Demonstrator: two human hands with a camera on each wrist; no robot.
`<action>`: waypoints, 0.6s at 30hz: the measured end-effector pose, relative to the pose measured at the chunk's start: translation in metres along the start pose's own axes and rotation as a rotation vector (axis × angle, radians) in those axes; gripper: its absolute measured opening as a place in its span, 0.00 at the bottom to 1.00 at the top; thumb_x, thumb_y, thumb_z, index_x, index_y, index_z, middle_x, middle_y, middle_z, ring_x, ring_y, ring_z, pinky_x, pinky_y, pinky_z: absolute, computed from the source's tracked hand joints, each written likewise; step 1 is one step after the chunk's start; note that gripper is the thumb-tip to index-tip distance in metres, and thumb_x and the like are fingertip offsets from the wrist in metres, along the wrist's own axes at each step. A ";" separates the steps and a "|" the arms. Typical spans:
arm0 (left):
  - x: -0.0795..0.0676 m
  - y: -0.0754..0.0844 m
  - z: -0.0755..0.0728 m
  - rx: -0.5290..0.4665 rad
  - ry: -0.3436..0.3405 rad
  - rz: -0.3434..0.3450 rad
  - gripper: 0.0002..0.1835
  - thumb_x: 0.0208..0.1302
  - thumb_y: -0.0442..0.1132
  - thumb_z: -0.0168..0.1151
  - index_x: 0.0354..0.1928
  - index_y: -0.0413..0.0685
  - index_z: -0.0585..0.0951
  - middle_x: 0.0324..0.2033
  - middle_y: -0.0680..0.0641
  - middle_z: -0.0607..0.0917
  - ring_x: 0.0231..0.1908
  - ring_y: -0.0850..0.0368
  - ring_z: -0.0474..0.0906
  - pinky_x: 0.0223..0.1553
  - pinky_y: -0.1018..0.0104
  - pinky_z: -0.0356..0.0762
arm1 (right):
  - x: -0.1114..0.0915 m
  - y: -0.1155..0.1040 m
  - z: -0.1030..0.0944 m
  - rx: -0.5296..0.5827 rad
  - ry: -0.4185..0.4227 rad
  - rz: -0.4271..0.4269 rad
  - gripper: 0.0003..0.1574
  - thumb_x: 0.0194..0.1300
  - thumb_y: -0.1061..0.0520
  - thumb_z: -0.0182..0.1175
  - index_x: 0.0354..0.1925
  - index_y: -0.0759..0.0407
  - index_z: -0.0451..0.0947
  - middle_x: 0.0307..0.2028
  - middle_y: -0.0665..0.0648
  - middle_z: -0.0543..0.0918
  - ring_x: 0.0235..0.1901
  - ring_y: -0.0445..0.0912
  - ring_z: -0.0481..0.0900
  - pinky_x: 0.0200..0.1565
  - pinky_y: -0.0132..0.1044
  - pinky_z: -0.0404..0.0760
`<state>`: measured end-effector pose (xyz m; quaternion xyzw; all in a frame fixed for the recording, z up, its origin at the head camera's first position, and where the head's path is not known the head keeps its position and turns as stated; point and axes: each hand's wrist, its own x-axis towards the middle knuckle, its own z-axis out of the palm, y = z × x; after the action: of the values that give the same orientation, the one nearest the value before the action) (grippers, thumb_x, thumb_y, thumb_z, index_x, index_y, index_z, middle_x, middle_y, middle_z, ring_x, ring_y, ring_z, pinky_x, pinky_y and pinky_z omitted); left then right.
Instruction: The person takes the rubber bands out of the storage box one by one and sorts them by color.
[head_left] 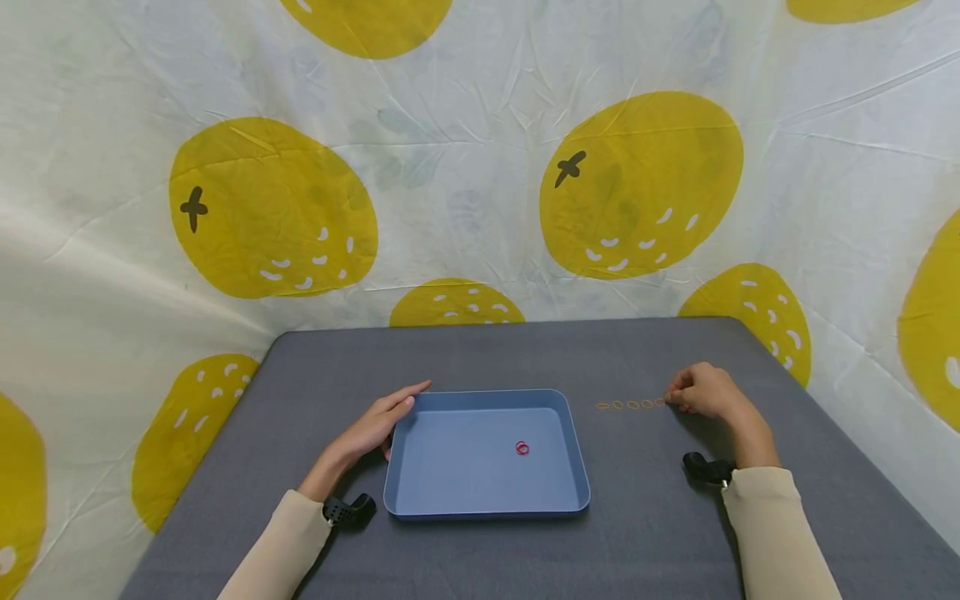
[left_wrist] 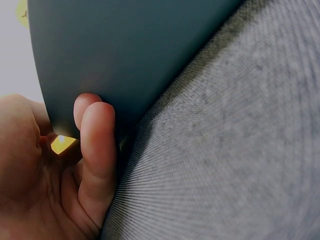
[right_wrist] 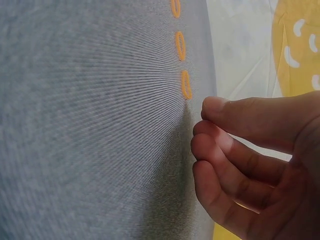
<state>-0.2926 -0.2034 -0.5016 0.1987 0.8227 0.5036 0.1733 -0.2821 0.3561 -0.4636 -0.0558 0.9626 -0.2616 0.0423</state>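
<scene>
A shallow blue tray point(head_left: 487, 500) sits on the table, with red rings point(head_left: 522, 448) lying together on its floor, right of the middle. My left hand point(head_left: 378, 425) grips the tray's far left corner. In the left wrist view, bent fingers point(left_wrist: 97, 145) lie against its outer wall. To the right of the tray, several thin orange rings point(head_left: 633, 405) form a row. At the row's right end is my right hand point(head_left: 705, 390), thumb and fingertips brought together close over the cloth. The right wrist view shows the nearest orange ring point(right_wrist: 186, 84) just beyond the thumb; nothing shows between the fingertips.
Grey cloth point(head_left: 645, 533) covers the table. Behind it and along the sides hangs a white sheet point(head_left: 465, 200) printed with large yellow fruit. Each wrist wears a dark camera, the left camera point(head_left: 349, 510) close to the tray's near left corner.
</scene>
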 end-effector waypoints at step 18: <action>0.002 -0.005 -0.001 -0.017 0.004 0.019 0.23 0.77 0.53 0.39 0.71 0.70 0.62 0.68 0.45 0.66 0.13 0.49 0.74 0.14 0.51 0.77 | -0.003 -0.011 -0.011 -0.017 0.002 0.003 0.08 0.61 0.59 0.61 0.33 0.63 0.84 0.22 0.50 0.82 0.24 0.43 0.77 0.27 0.36 0.75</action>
<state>-0.2957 -0.2047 -0.5058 0.2040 0.8168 0.5127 0.1684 -0.2798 0.3520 -0.4485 -0.0546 0.9650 -0.2533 0.0409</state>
